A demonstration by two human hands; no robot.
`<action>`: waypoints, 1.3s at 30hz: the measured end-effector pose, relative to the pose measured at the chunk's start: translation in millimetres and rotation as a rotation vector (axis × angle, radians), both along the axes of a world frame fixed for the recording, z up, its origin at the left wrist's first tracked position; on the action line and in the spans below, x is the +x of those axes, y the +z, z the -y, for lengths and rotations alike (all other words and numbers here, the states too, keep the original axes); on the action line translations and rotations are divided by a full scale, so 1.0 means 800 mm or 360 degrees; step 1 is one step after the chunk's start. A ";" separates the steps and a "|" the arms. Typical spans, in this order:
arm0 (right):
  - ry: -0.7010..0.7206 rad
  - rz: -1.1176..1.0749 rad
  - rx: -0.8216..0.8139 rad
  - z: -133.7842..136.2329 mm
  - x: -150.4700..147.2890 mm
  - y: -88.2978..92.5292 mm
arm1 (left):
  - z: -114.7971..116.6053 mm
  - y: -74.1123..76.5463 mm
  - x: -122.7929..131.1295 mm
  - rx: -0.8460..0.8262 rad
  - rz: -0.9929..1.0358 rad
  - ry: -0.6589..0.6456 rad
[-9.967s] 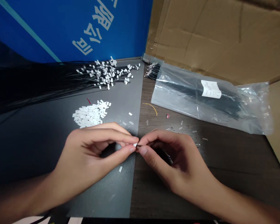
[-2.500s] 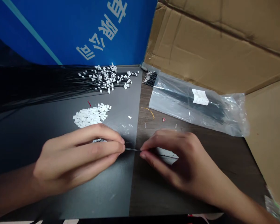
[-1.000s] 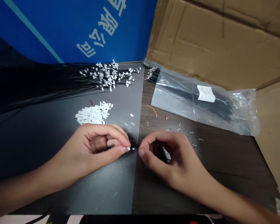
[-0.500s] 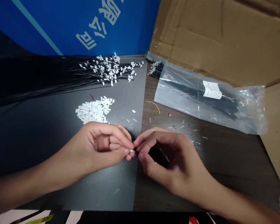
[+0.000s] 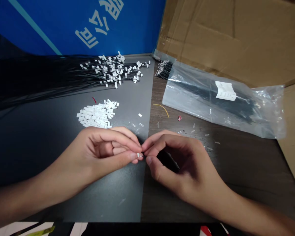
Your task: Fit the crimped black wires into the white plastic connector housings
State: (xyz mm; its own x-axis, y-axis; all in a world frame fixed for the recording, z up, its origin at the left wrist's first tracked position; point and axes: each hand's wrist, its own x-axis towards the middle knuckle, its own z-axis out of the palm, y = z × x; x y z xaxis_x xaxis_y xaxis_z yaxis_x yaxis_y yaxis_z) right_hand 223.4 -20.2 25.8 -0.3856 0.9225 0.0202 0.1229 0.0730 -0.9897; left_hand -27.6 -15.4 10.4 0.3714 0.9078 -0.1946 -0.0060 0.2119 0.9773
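The left hand [image 5: 105, 152] was clamped on a small white plastic connector [image 5: 139, 155], touching the right hand [image 5: 184, 167], which was closed on a thin black wire [image 5: 168, 161] at the connector. Beyond, the tabletop [image 5: 108, 200] carried loose white connectors [image 5: 97, 114], black wires [image 5: 113, 70] with connectors, and a clear plastic bag [image 5: 223, 105].

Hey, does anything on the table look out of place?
Yes: a stray yellow wire and a small red scrap lie loose on the wood top, and small pale bits are scattered near the right hand, away from the white connector pile.
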 end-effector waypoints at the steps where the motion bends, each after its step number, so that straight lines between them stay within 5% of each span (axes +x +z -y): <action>1: -0.0004 0.0001 -0.0001 0.000 0.000 0.000 | -0.001 0.002 0.000 0.0006 -0.0047 -0.0003; 15: -0.0062 0.0058 0.0070 0.002 -0.003 0.002 | -0.009 0.009 0.001 0.0015 -0.0179 -0.0052; 25: -0.0027 0.0086 0.0050 0.000 -0.001 0.002 | 0.001 -0.005 0.000 -0.0009 -0.0092 -0.0048; 39: -0.0040 0.0096 0.0022 0.002 -0.002 0.002 | -0.003 0.012 0.012 0.0139 -0.0221 0.0079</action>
